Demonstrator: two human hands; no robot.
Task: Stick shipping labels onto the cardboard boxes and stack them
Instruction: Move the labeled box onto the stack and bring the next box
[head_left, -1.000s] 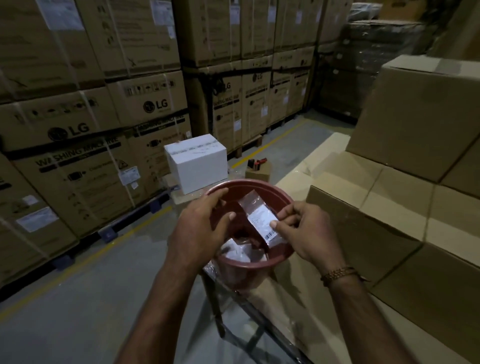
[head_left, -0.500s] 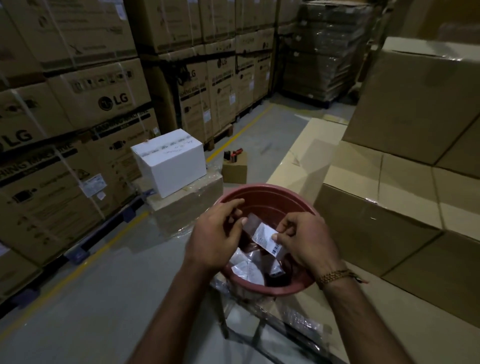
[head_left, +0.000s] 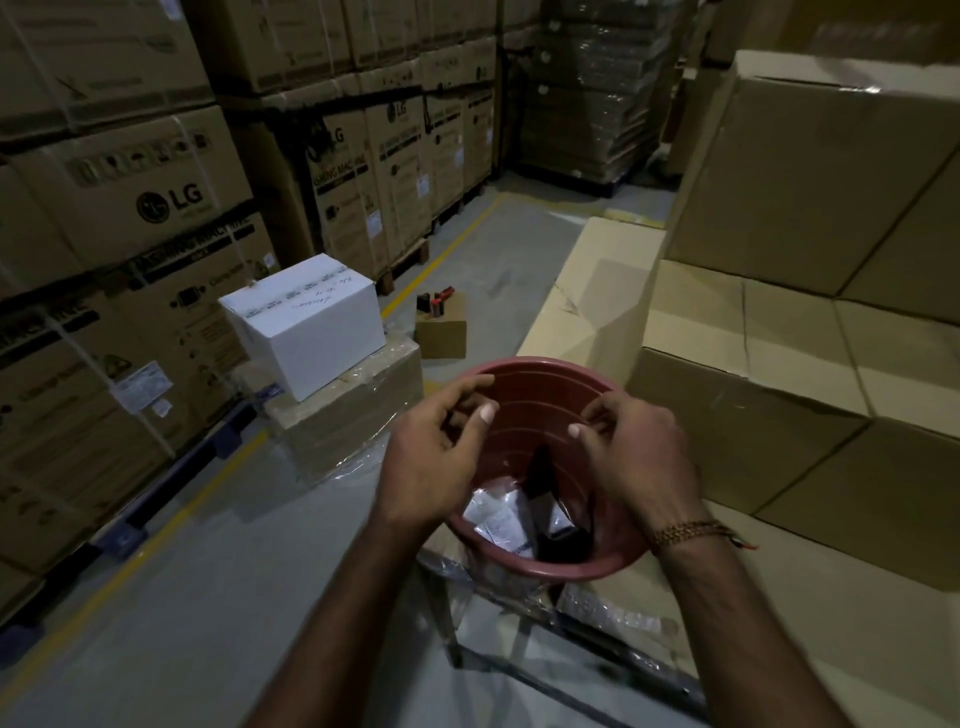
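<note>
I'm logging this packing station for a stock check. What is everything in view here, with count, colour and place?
basin: one, reddish-brown, on the wrapped stand in front
label packets: several, white and dark, in the basin's bottom
white box: one, on a wrapped brown carton, left of the basin
small carton: one, brown, on the floor, dark and red items on top
plain cartons: several, tan, stacked at right
printed cartons: many, brown, on pallets at left and behind
left hand: fingers loosely curled, over the basin, nothing visibly held
right hand: same, bracelet at the wrist
</note>
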